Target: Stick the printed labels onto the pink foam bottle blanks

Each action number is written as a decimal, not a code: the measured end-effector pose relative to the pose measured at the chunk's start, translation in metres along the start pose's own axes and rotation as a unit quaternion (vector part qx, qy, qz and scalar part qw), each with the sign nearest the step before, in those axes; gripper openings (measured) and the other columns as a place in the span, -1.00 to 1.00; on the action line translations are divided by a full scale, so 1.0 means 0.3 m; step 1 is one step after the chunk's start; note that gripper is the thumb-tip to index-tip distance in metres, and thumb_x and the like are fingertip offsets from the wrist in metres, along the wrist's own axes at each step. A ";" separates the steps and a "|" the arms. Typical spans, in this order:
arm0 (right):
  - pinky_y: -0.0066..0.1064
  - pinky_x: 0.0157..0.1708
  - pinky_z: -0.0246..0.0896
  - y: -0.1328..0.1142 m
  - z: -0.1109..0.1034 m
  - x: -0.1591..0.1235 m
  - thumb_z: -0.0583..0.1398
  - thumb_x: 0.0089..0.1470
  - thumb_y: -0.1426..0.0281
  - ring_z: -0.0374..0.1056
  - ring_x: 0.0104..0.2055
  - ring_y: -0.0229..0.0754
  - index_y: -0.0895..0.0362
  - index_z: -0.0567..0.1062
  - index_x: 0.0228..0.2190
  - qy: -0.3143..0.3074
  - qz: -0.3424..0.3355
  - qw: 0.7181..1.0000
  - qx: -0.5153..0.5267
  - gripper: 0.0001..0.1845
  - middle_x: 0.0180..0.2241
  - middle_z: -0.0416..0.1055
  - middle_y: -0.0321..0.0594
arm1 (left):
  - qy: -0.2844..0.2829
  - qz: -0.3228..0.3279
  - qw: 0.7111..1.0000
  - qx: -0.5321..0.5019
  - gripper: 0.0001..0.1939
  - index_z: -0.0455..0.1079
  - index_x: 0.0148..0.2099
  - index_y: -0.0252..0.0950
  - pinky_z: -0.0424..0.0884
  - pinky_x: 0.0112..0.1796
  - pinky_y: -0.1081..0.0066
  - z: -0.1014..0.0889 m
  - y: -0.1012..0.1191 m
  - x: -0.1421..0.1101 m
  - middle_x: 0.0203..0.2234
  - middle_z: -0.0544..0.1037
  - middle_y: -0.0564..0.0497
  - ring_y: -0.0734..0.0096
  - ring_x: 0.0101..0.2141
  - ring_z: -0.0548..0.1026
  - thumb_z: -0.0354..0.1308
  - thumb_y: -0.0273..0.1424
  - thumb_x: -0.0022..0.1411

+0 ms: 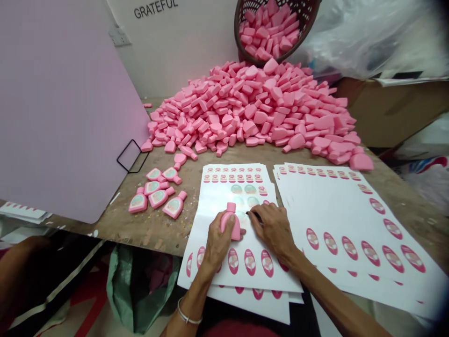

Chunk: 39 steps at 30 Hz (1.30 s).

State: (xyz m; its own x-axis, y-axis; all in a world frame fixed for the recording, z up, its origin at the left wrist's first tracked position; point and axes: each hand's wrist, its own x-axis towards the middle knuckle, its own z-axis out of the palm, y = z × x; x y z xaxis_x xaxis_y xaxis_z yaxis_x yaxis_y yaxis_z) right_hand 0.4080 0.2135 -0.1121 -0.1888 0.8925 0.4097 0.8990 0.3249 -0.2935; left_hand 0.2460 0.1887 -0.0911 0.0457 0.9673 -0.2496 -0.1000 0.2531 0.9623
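My left hand is closed round a small pink plastic bottle and holds it upright over a white sticker sheet. My right hand lies on the same sheet just right of the bottle, fingers curled, fingertips pinching at a sticker I cannot make out. Oval pink stickers run along the sheet's near edge. Small labels line its far edge.
A large heap of pink bottles covers the back of the table below a tipped brown basket. Several labelled bottles lie at left. More sticker sheets lie at right. A lilac board stands at left.
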 end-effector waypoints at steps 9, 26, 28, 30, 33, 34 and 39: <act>-0.31 -0.27 -0.05 0.008 -0.001 -0.002 0.15 0.11 0.32 0.26 -0.36 -0.18 0.11 0.41 -0.42 0.009 -0.017 0.999 0.049 -0.87 -0.45 0.43 -0.27 | 0.005 -0.003 1.000 0.002 -0.59 0.28 -0.10 -0.37 0.50 -0.43 0.38 0.001 0.004 0.002 -0.44 0.47 -0.05 0.27 -0.46 0.57 0.05 -0.11 0.21; -0.26 -0.25 0.09 -0.001 0.002 0.010 0.24 0.01 0.24 0.29 -0.41 -0.18 0.11 0.41 -0.49 0.057 0.010 0.990 0.130 -0.80 -0.50 0.42 -0.27 | 0.018 -0.008 0.999 -0.028 -0.55 0.31 -0.09 -0.37 0.50 -0.43 0.40 -0.007 0.009 -0.003 -0.47 0.49 -0.03 0.37 -0.52 0.54 0.06 -0.06 0.19; -0.29 -0.29 0.15 0.001 -0.021 0.008 0.25 -0.01 0.22 0.30 -0.41 -0.19 0.10 0.40 -0.49 0.057 0.067 0.974 0.211 -0.78 -0.49 0.41 -0.27 | 0.029 -0.010 0.999 -0.044 -0.53 0.31 -0.07 -0.37 0.49 -0.45 0.40 -0.009 0.008 -0.002 -0.44 0.49 -0.04 0.38 -0.52 0.53 0.07 -0.06 0.18; -0.35 -0.38 0.20 -0.007 -0.059 0.012 0.24 0.00 0.19 0.30 -0.43 -0.21 0.10 0.40 -0.48 0.043 0.149 0.946 0.286 -0.75 -0.49 0.40 -0.28 | 0.033 -0.012 0.996 -0.079 -0.50 0.32 -0.06 -0.38 0.50 -0.44 0.40 -0.010 0.007 -0.006 -0.44 0.49 -0.05 0.38 -0.50 0.53 0.06 -0.04 0.18; -0.40 -0.44 0.23 -0.039 -0.118 0.023 0.24 -0.01 0.14 0.32 -0.44 -0.23 0.10 0.48 -0.40 0.007 0.205 0.917 0.341 -0.73 -0.46 0.44 -0.27 | 0.035 -0.037 0.984 -0.173 -0.44 0.36 -0.10 -0.42 0.51 -0.40 0.37 -0.007 0.015 -0.018 -0.43 0.51 -0.10 0.34 -0.43 0.53 -0.03 0.02 0.21; -0.40 -0.42 0.25 -0.054 -0.132 0.026 0.25 -0.02 0.13 0.34 -0.41 -0.22 0.08 0.52 -0.35 -0.007 0.200 0.916 0.348 -0.71 -0.42 0.47 -0.26 | 0.036 -0.050 0.977 -0.204 -0.42 0.37 -0.11 -0.43 0.52 -0.39 0.36 -0.005 0.021 -0.023 -0.41 0.51 -0.11 0.33 -0.41 0.53 -0.05 0.03 0.22; -0.36 -0.34 0.32 -0.118 -0.146 0.029 0.23 0.01 0.16 0.40 -0.28 -0.15 0.02 0.58 -0.30 -0.051 0.163 0.910 0.378 -0.74 -0.29 0.52 -0.24 | 0.014 -0.074 0.962 -0.262 -0.43 0.38 -0.07 -0.36 0.53 -0.36 0.31 0.006 0.065 -0.043 -0.36 0.54 -0.08 0.34 -0.40 0.53 -0.07 0.04 0.22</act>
State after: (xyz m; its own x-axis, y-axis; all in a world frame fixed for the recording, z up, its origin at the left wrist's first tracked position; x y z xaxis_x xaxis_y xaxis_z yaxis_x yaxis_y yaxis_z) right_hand 0.3918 0.1963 -0.0603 -0.0315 0.9920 0.1225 0.3922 0.1250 -0.9113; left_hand 0.2452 0.1810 -0.0689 0.0729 0.9179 -0.3899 -0.5827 0.3565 0.7303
